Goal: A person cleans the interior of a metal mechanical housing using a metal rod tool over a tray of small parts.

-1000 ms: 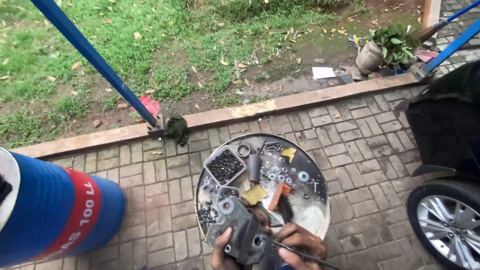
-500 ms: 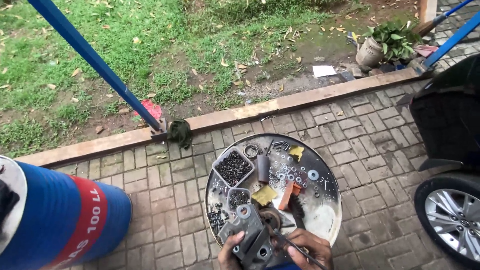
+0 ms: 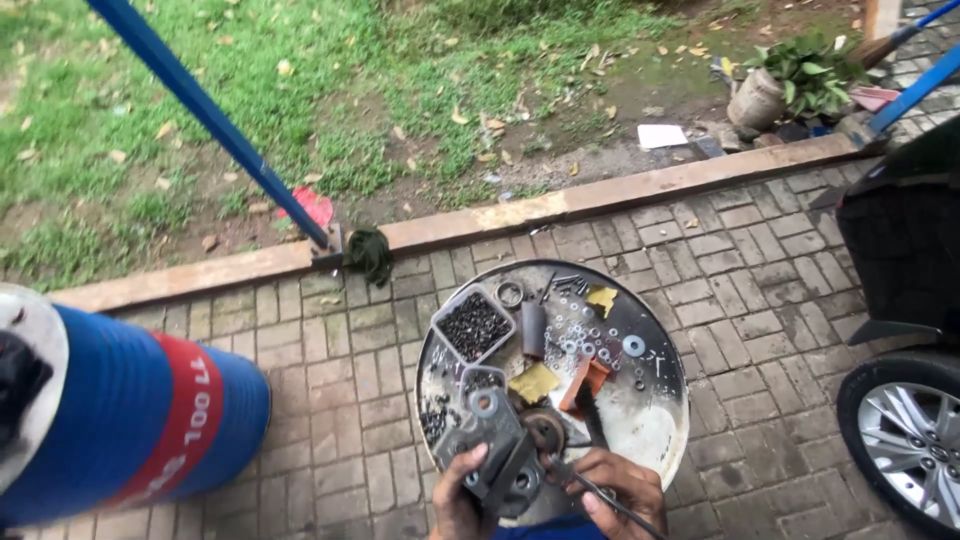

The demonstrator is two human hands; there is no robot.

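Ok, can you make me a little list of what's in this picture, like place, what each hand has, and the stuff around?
Place: brick paving beside grass
Left hand: grips a grey metal bracket part
Right hand: holds a thin dark rod
Work surface: round grey metal tray under both hands
On tray: small rectangular tub of dark screws, silver washers
Nearby: big blue barrel with red band, car wheel, blue pole

We count two hands (image 3: 460, 500), one grey metal part (image 3: 495, 450), one round tray (image 3: 660, 440), one blue drum (image 3: 130, 420) beside the tray, one potted plant (image 3: 790, 80), one car wheel (image 3: 910, 440), countless small screws.
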